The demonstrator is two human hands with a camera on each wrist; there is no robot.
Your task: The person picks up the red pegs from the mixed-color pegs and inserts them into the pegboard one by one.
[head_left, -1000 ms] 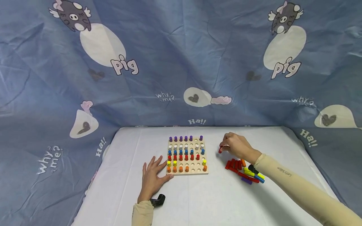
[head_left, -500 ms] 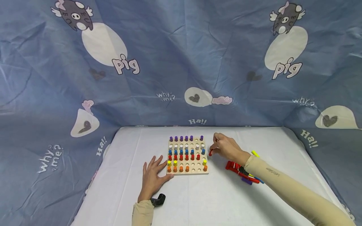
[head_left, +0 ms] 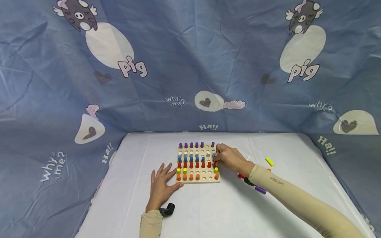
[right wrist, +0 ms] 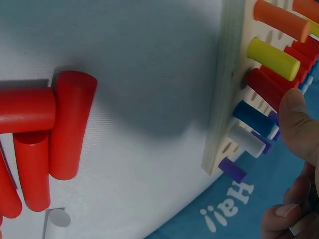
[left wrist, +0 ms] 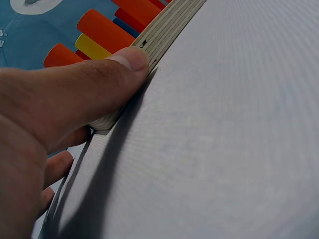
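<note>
A wooden pegboard [head_left: 200,181] with rows of coloured pegs lies on the white table. My left hand [head_left: 160,186] rests at its near left corner, fingers spread. In the left wrist view the thumb [left wrist: 130,59] presses on the board's edge beside orange pegs. At the board's right side, my right hand [head_left: 232,159] pinches a red peg [right wrist: 266,88] between thumb and fingers. That peg stands at a hole in the right-hand column, between a yellow peg [right wrist: 273,59] and a blue peg [right wrist: 255,118]. Its top is partly hidden by the thumb.
Loose red pegs [right wrist: 74,124] and a white peg [right wrist: 60,217] lie right of the board. A yellow peg [head_left: 269,161] and a purple peg [head_left: 260,190] lie there too, partly under my right forearm [head_left: 285,188]. A blue patterned cloth [head_left: 166,66] hangs behind the table.
My right hand has moved left with the red peg, from open table to the hole at the right end of the red row. The left hand has stayed at the board's corner.
</note>
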